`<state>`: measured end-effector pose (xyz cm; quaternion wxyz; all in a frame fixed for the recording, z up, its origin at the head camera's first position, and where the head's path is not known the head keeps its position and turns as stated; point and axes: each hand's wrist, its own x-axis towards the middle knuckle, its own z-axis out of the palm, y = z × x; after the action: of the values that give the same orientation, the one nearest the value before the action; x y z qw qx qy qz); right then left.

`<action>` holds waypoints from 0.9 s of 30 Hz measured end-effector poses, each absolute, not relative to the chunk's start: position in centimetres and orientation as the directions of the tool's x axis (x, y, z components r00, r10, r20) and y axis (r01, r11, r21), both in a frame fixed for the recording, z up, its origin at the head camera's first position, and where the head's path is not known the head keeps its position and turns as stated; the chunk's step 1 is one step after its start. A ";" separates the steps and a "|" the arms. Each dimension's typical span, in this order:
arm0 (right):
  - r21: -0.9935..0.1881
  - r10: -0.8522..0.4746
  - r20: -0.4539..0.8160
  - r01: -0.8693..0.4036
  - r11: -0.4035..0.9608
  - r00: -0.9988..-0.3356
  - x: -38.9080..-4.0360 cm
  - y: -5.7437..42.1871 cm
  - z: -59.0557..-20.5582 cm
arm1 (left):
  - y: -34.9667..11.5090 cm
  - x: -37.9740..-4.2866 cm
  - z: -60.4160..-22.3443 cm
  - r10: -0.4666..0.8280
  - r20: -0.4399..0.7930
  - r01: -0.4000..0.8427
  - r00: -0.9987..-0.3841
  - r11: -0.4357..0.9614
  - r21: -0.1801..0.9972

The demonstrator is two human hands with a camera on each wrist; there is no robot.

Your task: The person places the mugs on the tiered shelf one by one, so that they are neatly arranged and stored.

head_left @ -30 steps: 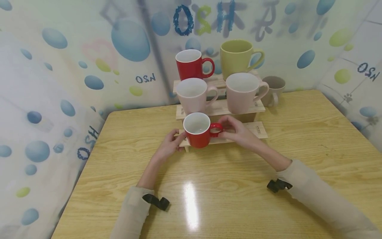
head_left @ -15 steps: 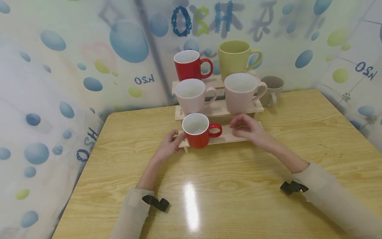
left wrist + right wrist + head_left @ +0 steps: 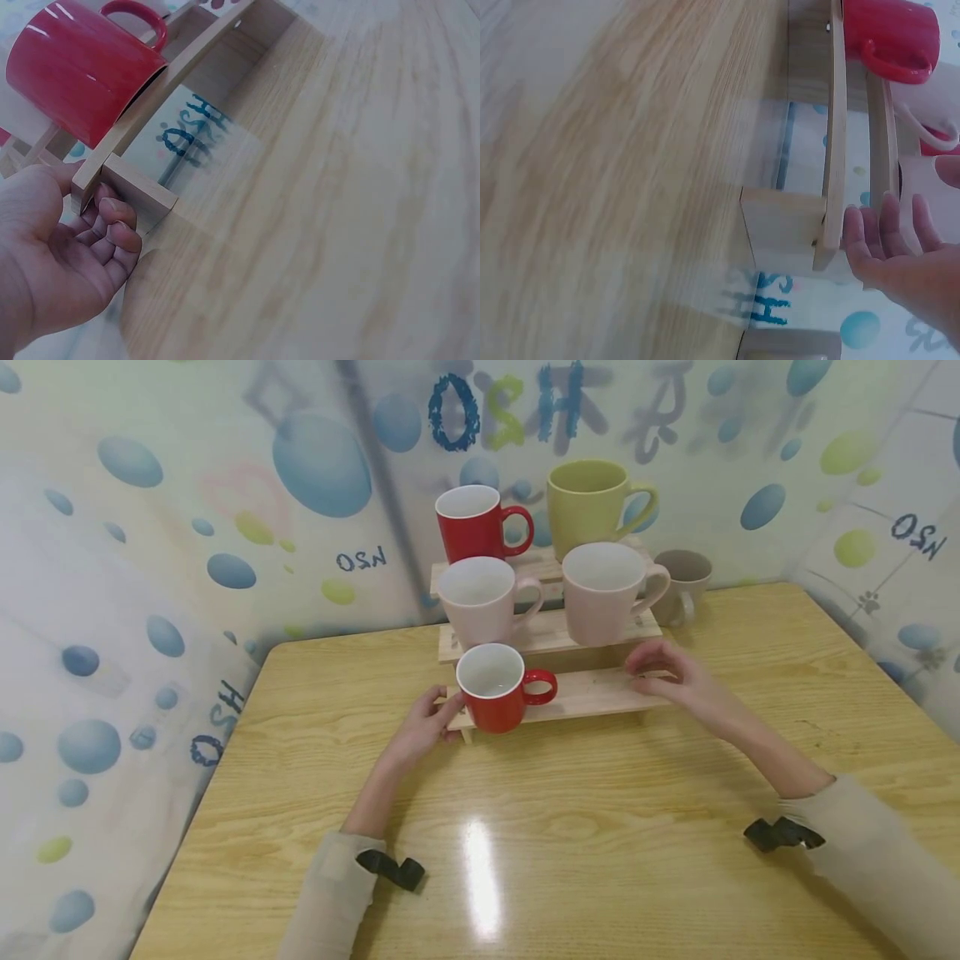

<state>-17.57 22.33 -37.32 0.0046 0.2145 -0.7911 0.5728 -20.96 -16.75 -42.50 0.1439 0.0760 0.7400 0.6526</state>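
Note:
A red mug (image 3: pixel 491 706) with a white inside stands at the left of the lowest step of a three-tier wooden rack (image 3: pixel 588 693), handle to the right. At that step's left end my left hand (image 3: pixel 420 727) grips the board; in the left wrist view its thumb lies over the board end (image 3: pixel 88 176) and the fingers curl beneath. My right hand (image 3: pixel 690 687) is at the right end of the same step. In the right wrist view its loosely bent fingers (image 3: pixel 891 225) are right by the board's end, holding nothing.
Two pale pink mugs, left (image 3: pixel 480 606) and right (image 3: pixel 600 597), fill the middle step. Another red mug (image 3: pixel 472 531) and a yellow-green mug (image 3: pixel 585 510) stand on top. A grey-brown mug (image 3: pixel 686 581) sits on the table (image 3: pixel 585 843) behind right, near the patterned wall (image 3: pixel 322 468).
My right hand has let go of the red mug's handle and moved right along the lowest step to its end. The left hand and the mug stay in place.

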 end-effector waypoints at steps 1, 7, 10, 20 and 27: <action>-0.905 -0.329 0.257 -0.346 0.248 -0.909 -17.6 22.7 -37.4 | -16.8 -21.0 -42.5 0.300 -0.115 -0.076 -0.947 0.139 0.987; -0.898 -0.289 0.267 -0.346 0.272 -0.919 -17.8 24.8 -37.6 | -16.7 -20.9 -42.4 0.297 -0.116 -0.077 -0.948 0.142 0.987; -0.894 -0.250 0.262 -0.332 0.301 -0.932 -18.2 26.0 -37.7 | -16.8 -20.9 -42.4 0.301 -0.115 -0.074 -0.947 0.144 0.987; -0.891 -0.112 0.183 -0.213 0.402 -0.977 -19.7 29.3 -38.0 | -16.8 -20.9 -42.4 0.300 -0.110 -0.067 -0.947 0.150 0.986; -0.919 -0.033 0.126 -0.129 0.372 -0.992 -21.1 30.4 -38.3 | -16.9 -20.9 -42.5 0.306 -0.113 -0.066 -0.945 0.162 0.985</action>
<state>-21.11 30.43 -38.33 0.0430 0.0490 -0.8271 0.5582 -20.92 -16.89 -42.45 0.1446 0.0803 0.7484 0.6423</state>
